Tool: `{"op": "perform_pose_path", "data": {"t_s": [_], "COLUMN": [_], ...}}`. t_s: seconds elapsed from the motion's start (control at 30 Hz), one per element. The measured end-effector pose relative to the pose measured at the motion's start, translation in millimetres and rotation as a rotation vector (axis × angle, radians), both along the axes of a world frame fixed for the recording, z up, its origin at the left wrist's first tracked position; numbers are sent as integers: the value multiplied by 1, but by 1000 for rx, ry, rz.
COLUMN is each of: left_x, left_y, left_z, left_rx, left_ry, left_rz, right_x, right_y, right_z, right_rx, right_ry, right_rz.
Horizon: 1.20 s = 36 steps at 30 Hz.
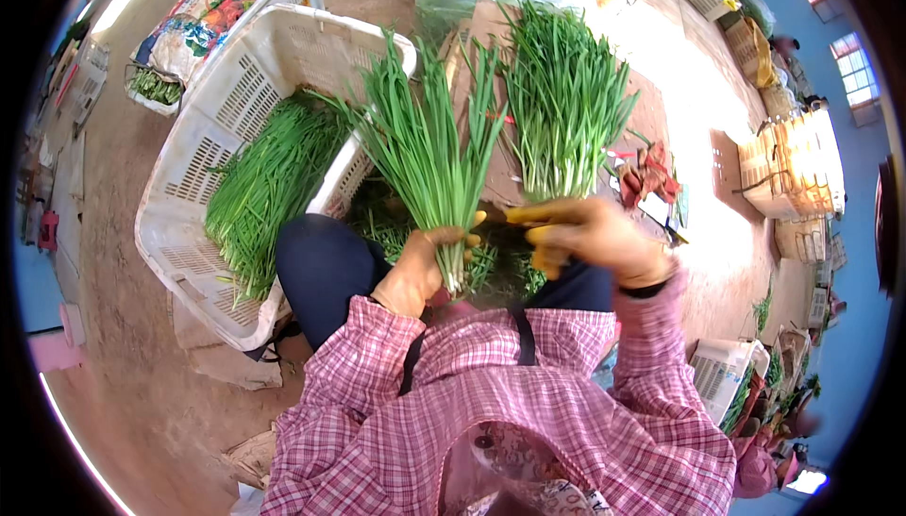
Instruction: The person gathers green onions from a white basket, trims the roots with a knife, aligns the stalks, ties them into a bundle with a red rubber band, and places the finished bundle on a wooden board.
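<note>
My left hand (414, 272), in a tan and yellow glove, is closed around the pale lower stems of a bunch of green garlic chives (440, 176). The leaves fan out away from me. My right hand (601, 240), gloved alike, is motion-blurred just right of those stems. Its fingers are apart, and I see nothing in them. Beyond it a thicker bunch of chives (566, 98) lies on a brown board (487, 42). To the left, a white plastic crate (301, 45) holds a loose heap of chives (272, 190).
Red strips (648, 175) lie on the right of the board. Leaf scraps (396, 233) litter the ground between my knees. A printed sack (212, 14) rests on another crate at upper left. Stacked crates (793, 162) stand far right, and a person in pink (761, 473) is at lower right.
</note>
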<state>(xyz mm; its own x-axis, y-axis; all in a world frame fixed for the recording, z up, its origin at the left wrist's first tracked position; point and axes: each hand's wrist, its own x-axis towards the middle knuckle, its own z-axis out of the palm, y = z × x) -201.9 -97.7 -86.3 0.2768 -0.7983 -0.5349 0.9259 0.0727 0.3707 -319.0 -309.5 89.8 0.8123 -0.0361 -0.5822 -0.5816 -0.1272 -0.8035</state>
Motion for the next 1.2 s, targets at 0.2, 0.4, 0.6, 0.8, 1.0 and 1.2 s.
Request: {"op": "perform_pose_path", "data": {"t_s": [0.2,0.4,0.6,0.8,1.0,1.2], "left_x": [-6,-12,68,91,87,75], "left_y": [3,3,-62,-98,-102,-87], "left_z": [19,24,74,69,-10,32], "left_rx": [-2,32,91,-96,-800,-213], "left_ry": [-31,-710,-1224,-1252,-87,-725], "left_rz": [1,0,24,31,-34,246], "right_x": [-9,58,93,101,109,114], "right_y": [29,43,4,-27,-17,-16], "right_z": [-120,-98,-13,-32,-97,-54], "right_rx": [92,644,172,-87,29,-437], "right_ry": [58,-380,-920,-1019,-799,-885], "right_rz": [-244,-471,-398,-358,-406,-330]}}
